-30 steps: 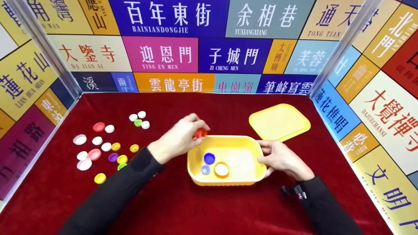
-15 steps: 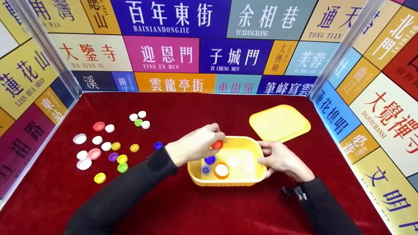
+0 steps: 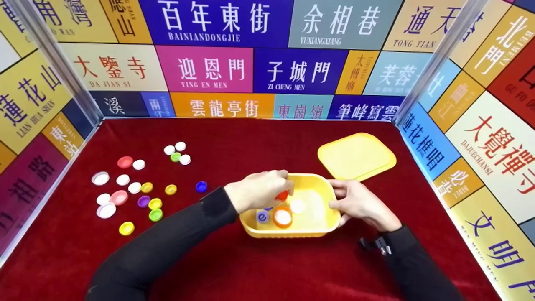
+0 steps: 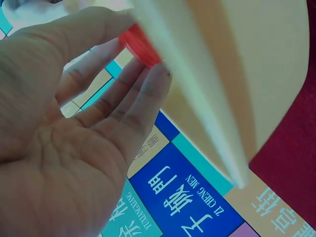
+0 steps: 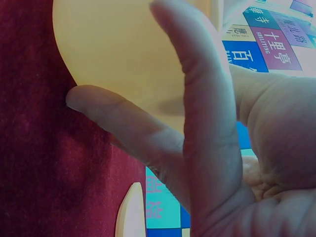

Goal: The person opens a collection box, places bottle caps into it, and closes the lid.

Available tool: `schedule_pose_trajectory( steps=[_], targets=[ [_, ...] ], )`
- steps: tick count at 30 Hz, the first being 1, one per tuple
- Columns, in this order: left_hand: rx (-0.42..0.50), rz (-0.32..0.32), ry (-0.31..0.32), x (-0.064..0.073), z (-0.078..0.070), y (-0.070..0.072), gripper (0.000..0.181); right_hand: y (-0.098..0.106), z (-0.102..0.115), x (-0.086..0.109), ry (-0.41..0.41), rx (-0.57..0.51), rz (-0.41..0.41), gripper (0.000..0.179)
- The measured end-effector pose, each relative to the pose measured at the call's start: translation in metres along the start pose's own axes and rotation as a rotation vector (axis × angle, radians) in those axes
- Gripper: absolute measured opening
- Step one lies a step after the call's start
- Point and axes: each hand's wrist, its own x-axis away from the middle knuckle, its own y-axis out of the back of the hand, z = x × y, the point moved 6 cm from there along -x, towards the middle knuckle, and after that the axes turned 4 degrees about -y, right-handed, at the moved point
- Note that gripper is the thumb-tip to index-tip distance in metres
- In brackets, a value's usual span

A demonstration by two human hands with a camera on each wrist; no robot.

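Observation:
My left hand point(image 3: 260, 191) reaches over the left part of a yellow plastic box point(image 3: 288, 234) and pinches a red bottle cap point(image 3: 283, 195) between thumb and fingertips. In the left wrist view the red cap point(image 4: 140, 45) shows right behind the box's wall. My right hand point(image 3: 363, 203) grips the box's right rim, thumb over the edge and fingers along the outside. Inside the box lie a light-purple cap point(image 3: 262, 216), an orange-rimmed cap with a white middle point(image 3: 282, 217) and a white cap point(image 3: 297, 205). A blue cap there is mostly hidden by my left hand.
A yellow lid point(image 3: 357, 155) lies flat behind the box at right. On the red cloth to the left are several scattered caps, among them a blue cap point(image 3: 201, 187), a green cap point(image 3: 156, 215) and a purple cap point(image 3: 143, 201). Printed panels point(image 3: 211, 69) wall in the table.
My left hand has carried the red cap rightward from the box's left rim and lower over its inside. The blue cap on the cloth has come into view. My right hand stays put.

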Motion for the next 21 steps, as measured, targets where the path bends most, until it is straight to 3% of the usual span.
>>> schedule_pose_trajectory(
  steps=[12, 21],
  targets=[
    [-0.033, 0.027, 0.001, -0.001, -0.0005, -0.0066, 0.028, -0.0004, 0.0002, -0.0007, 0.006, 0.003, 0.002, 0.071],
    [-0.007, -0.024, 0.0, 0.0027, 0.0012, 0.0003, 0.028, -0.0003, 0.0001, -0.0004, 0.019, 0.005, 0.003, 0.071]
  ],
)
